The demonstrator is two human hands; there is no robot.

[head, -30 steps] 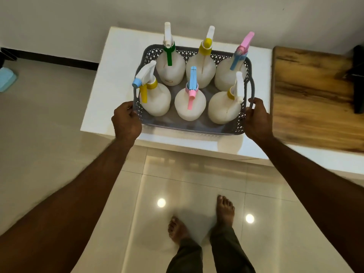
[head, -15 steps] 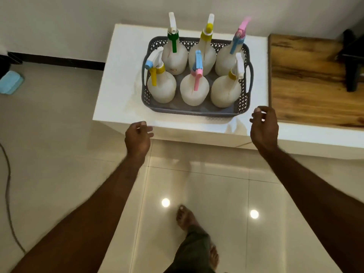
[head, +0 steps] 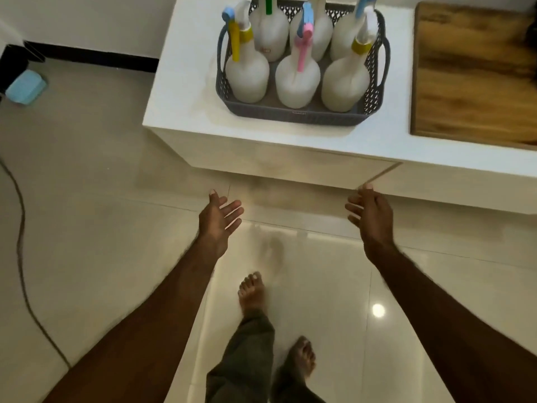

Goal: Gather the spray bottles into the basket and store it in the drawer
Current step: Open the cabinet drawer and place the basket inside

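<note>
The drawer front [head: 293,167] lies just beyond and above both hands, its long axis running across the cabinet under the white top [head: 180,91]; the left hand [head: 218,219] and right hand [head: 370,216] hang low before it, fingers spread and holding nothing, the right a touch nearer its right edge. The basket [head: 296,113] stands on the white top above the drawer front, all the spray bottles [head: 296,80] upright inside it. No brand or writing is legible; a small mark on a rear bottle is too blurred to read.
</note>
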